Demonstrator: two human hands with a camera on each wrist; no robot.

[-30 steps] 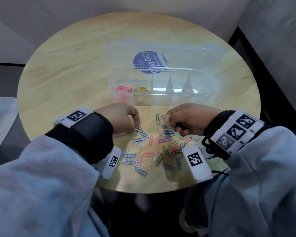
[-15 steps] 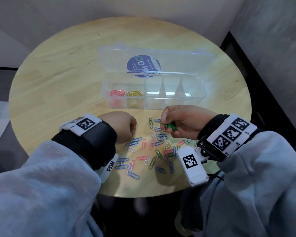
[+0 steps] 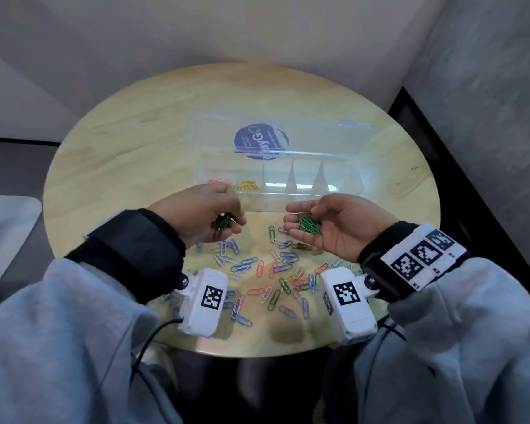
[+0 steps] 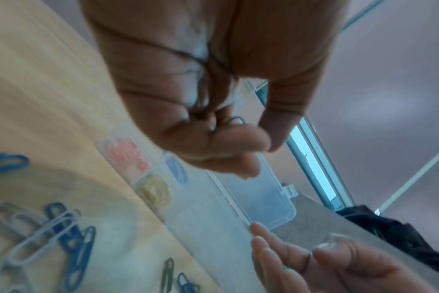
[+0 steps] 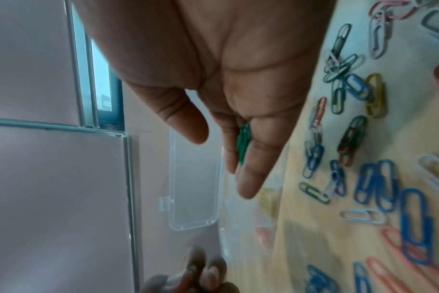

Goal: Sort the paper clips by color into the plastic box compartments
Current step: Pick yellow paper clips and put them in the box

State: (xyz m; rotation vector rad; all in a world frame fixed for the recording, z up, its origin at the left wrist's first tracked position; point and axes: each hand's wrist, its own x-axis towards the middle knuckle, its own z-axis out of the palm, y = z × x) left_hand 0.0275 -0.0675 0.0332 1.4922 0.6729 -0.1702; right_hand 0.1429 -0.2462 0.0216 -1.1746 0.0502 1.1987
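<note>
The clear plastic box (image 3: 343, 191) stands open on the round table, with red clips (image 3: 219, 182) in its leftmost compartment and yellow clips (image 3: 247, 186) in the one beside it. My left hand (image 3: 230, 224) hovers just in front of the box's left end, fingers curled round a bunch of green paper clips (image 3: 225, 223). My right hand (image 3: 318, 228) is turned palm up in front of the box's middle, and several green clips (image 3: 309, 226) lie loose on its relaxed fingers (image 5: 248, 178). Mixed loose clips (image 3: 273, 270) lie on the table below both hands.
The box lid (image 3: 288, 139), with a blue round sticker, lies open behind the compartments. The wooden table (image 3: 135, 148) has its front edge close behind the clip pile. Grey walls stand at the back and right, and a dark gap runs along the right side.
Both hands have lifted off the clip pile. The right hand turned palm up with green clips on it, and the left hand rose gripping green clips.
</note>
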